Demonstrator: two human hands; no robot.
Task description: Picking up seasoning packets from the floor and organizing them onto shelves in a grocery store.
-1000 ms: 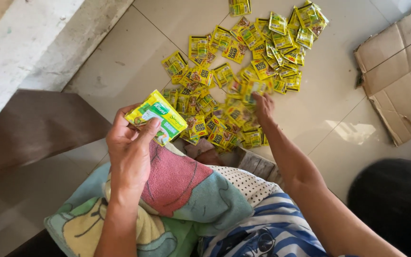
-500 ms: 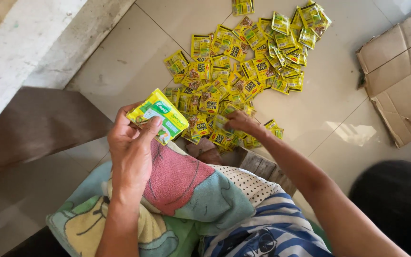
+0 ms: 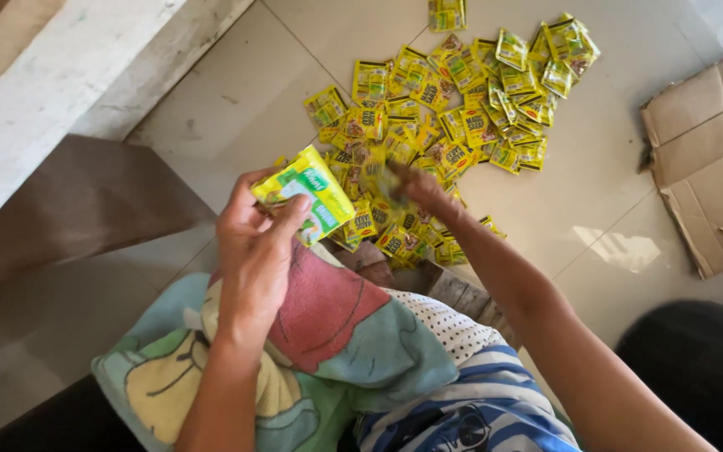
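While left hand (image 3: 253,243) grips a sachet stack (image 3: 310,191) | right hand (image 3: 420,189) pinches one from the floor pile (image 3: 453,109) | torn cardboard (image 3: 705,151) lies apart, right.

Yellow sachets (image 3: 453,109): dozens on floor; cardboard pcs (image 3: 705,159): 1.

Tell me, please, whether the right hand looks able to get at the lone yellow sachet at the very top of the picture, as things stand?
Probably, with a longer stretch. The right hand is at the near edge of the sachet pile, and the lone sachet lies beyond it on the tiled floor; only flat sachets lie between.
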